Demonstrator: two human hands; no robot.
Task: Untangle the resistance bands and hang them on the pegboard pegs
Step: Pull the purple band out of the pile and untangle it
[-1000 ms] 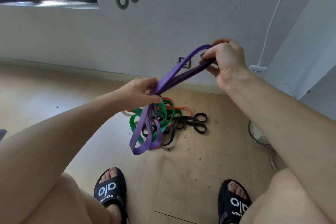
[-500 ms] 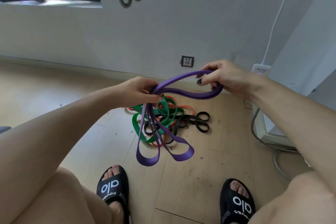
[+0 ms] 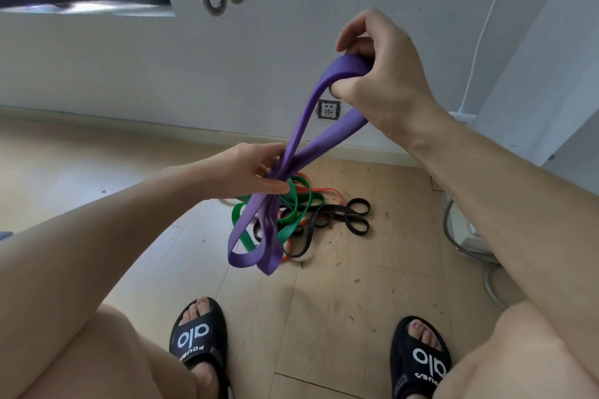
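Looking down from the head view, we see the right hand (image 3: 382,81) gripping the purple band (image 3: 311,126) high, while the left hand (image 3: 252,175) pinches its gathered strands above the floor tangle (image 3: 311,214). We judge untangling under way; next, shake the loops apart.

Right hand (image 3: 382,81) has risen from waist level to well above the left hand (image 3: 246,172), drawing the purple band (image 3: 304,126) taut between them. The hanging loops below appear shorter and bunched closer together.
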